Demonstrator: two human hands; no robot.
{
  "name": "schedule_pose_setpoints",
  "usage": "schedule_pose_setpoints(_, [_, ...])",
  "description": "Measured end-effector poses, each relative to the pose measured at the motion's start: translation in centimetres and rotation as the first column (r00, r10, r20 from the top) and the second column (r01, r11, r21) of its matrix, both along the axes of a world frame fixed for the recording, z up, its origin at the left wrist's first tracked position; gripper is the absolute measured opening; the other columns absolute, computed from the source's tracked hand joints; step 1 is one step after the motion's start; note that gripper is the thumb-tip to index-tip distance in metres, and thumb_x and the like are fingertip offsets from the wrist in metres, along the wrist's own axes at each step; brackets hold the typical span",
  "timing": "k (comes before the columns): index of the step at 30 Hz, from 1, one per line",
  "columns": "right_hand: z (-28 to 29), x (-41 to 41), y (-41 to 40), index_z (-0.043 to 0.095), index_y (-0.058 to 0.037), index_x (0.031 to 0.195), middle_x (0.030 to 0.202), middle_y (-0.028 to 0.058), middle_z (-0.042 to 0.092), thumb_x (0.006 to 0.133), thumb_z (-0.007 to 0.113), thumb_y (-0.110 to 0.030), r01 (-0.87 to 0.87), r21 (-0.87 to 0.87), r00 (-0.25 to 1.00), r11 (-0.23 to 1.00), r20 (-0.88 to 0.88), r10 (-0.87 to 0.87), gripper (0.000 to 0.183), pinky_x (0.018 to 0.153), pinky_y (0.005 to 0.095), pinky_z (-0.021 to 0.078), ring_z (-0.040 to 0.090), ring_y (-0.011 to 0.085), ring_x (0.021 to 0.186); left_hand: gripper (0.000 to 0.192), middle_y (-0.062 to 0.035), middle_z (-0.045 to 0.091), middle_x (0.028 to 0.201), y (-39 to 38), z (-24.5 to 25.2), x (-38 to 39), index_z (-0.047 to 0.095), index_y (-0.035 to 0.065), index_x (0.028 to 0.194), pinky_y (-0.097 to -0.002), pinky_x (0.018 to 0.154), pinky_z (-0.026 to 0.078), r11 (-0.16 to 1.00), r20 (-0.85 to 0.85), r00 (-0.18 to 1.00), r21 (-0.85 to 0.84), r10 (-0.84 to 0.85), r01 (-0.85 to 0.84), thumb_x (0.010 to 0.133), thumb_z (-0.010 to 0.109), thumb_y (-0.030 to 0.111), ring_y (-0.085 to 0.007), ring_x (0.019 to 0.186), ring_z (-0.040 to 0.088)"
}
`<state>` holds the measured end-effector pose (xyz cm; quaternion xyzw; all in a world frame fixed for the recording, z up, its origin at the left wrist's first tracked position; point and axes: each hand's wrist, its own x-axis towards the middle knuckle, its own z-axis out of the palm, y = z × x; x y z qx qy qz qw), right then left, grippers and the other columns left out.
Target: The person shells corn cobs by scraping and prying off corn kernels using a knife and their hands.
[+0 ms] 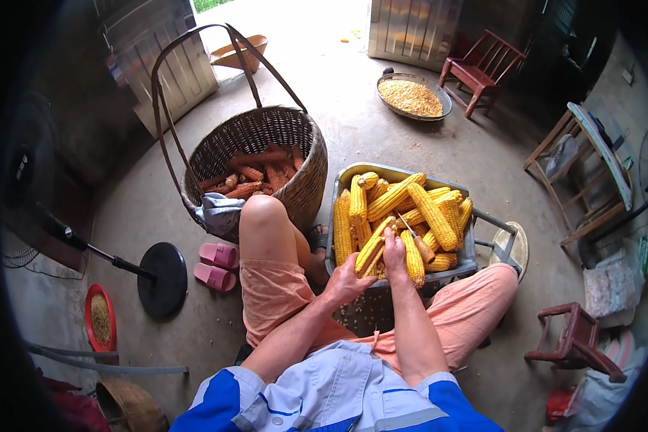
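An ear of yellow corn point(371, 252) with some kernel rows stripped lies in my left hand point(348, 282), whose fingers wrap its lower end. My right hand point(395, 254) presses its thumb and fingers against the same ear from the right side. Under and beyond both hands is a grey metal wheelbarrow tray point(468, 258) heaped with yellow corn ears point(432, 216). A pointed tool with a wooden handle point(424, 249) rests on the ears just right of my right hand. Left of the tray, a tall woven basket point(314, 178) holds reddish corn cobs point(259, 157).
A grey cloth point(220, 211) hangs on the basket's rim. Pink slippers point(218, 255) and a fan's round base point(162, 279) are at left. Farther off stand a pan of loose kernels point(411, 98) and a red wooden chair point(478, 73). Loose kernels lie on the floor below my hands.
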<state>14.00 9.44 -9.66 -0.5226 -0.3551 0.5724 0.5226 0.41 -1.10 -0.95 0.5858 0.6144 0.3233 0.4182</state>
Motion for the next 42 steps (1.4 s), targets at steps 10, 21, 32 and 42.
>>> schedule_pose_setpoints(10, [3.7,-0.4,-2.1,0.059,-0.0017,0.095,0.077,0.0032,0.058,0.088,0.067,-0.038,-0.217,-0.092,0.976,0.972,-0.054,0.213,0.038,0.053,0.0283,0.0456,0.055,0.012,0.063,0.056,-0.0208,0.066,0.101,-0.3,0.0,-0.2,0.05,-0.0031,0.122,-0.0354,0.082,0.052,0.999,-0.043,0.999,-0.026,0.029,-0.03,0.077,0.07,0.024,-0.0272,0.091,0.067])
schedule_pose_setpoints(21, [2.9,-1.0,-2.3,0.059,0.0005,0.102,0.081,0.0033,0.059,0.09,0.062,-0.043,-0.203,-0.039,0.975,0.978,-0.096,0.199,0.046,0.058,0.0289,0.0463,0.055,0.013,0.066,0.058,-0.0238,0.065,0.103,-0.2,0.1,-0.1,0.049,-0.0033,0.122,-0.0369,0.084,0.052,0.997,-0.058,0.996,-0.031,0.065,-0.067,0.076,0.07,0.024,-0.0311,0.094,0.067])
schedule_pose_setpoints(32, [1.9,-1.0,-2.5,0.058,0.005,0.099,0.088,0.0115,0.063,0.088,0.063,-0.038,-0.236,-0.058,0.967,0.97,0.089,0.24,0.044,0.067,0.0329,0.0503,0.059,0.0171,0.075,0.055,-0.0206,0.067,0.097,0.6,-0.4,-0.6,0.051,-0.0034,0.122,-0.0355,0.08,0.052,0.999,0.096,0.995,-0.039,0.019,-0.015,0.076,0.069,0.022,-0.0268,0.089,0.067])
schedule_pose_setpoints(42, [1.7,-1.8,-2.7,0.061,0.0068,0.101,0.094,0.0153,0.065,0.087,0.064,-0.042,-0.205,-0.107,0.955,0.973,0.197,0.223,0.051,0.07,0.0328,0.0506,0.061,0.0186,0.08,0.061,-0.0249,0.065,0.104,0.3,-0.8,0.0,0.049,-0.0029,0.126,-0.0371,0.086,0.051,0.996,-0.046,0.995,-0.029,0.086,-0.088,0.076,0.07,0.026,-0.0328,0.099,0.065])
